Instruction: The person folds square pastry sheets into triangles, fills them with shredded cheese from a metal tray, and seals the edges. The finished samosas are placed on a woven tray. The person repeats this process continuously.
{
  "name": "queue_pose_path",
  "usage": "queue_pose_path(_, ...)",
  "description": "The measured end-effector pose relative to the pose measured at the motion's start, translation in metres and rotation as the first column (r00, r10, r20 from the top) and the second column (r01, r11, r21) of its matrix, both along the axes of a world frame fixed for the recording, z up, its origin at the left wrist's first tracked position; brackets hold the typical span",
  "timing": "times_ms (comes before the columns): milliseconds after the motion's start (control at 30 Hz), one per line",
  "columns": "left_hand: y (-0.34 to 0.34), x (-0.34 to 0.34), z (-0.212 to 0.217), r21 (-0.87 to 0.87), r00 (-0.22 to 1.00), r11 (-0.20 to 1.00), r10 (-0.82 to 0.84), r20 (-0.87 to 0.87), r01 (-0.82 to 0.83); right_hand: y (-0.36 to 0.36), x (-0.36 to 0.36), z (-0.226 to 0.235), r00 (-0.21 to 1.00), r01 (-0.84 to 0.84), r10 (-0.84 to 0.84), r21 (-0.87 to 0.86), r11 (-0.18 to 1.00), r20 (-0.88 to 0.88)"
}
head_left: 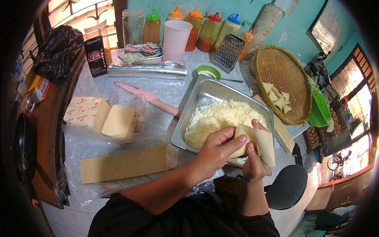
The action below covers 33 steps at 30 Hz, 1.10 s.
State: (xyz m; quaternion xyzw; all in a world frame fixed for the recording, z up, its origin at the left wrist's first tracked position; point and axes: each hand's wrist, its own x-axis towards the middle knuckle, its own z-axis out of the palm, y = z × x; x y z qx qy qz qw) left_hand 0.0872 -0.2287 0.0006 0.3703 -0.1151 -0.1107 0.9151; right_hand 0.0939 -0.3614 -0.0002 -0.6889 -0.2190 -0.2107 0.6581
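Above a steel pan (203, 90) of grated cheese (215, 114), both my hands grip one pale strip of pastry wrapper (263, 141). My left hand (219, 148) pinches its folded end with the thumb on top. My right hand (254, 162) closes on the strip from below and behind; the free end stands out to the right. Any filling inside the fold is hidden. Left of the pan, a stack of flat pastry strips (122, 164) lies on clear plastic. Several folded triangular pastries (278, 97) rest in a woven tray (272, 59).
Two cheese blocks (118, 120), one wrapped, stand left of a pink knife (146, 94) touching the pan. Behind are a green bowl (208, 72) with a spoon, a box grater (228, 53), foil roll (147, 71), phone (96, 57), pink cup (176, 41) and sauce bottles (209, 31).
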Motion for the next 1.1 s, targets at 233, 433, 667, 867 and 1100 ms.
queue_pose_path(233, 0.000, 0.001, -0.002, -0.101, 0.984, 0.992, -0.089, -0.157, 0.073, -0.006, 0.004, 0.005, 0.935, 0.224, -0.069, -0.426, 0.876, 0.349)
queue_pose_path(433, 0.002, 0.001, -0.001, -0.164, 0.950, 0.981, -0.142, -0.276, 0.099, -0.009, 0.003, 0.014, 0.902, 0.293, -0.004, -0.607, 0.739, 0.431)
queue_pose_path(667, 0.007, 0.007, -0.003, -0.136, 0.878, 0.975, -0.219, -0.426, 0.177, -0.006, -0.001, 0.022, 0.925, 0.285, 0.031, -0.744, 0.604, 0.379)
queue_pose_path(867, 0.014, 0.021, -0.012, -0.317, 0.867, 0.889, -0.418, -0.272, 0.329, -0.007, 0.000, 0.025, 0.947, 0.224, 0.044, -0.754, 0.617, 0.318)
queue_pose_path(1100, 0.021, 0.029, -0.018, -0.314, 0.827, 0.833, -0.527, -0.197, 0.456, -0.009, 0.001, 0.017, 0.940, 0.264, 0.011, -0.750, 0.606, 0.340)
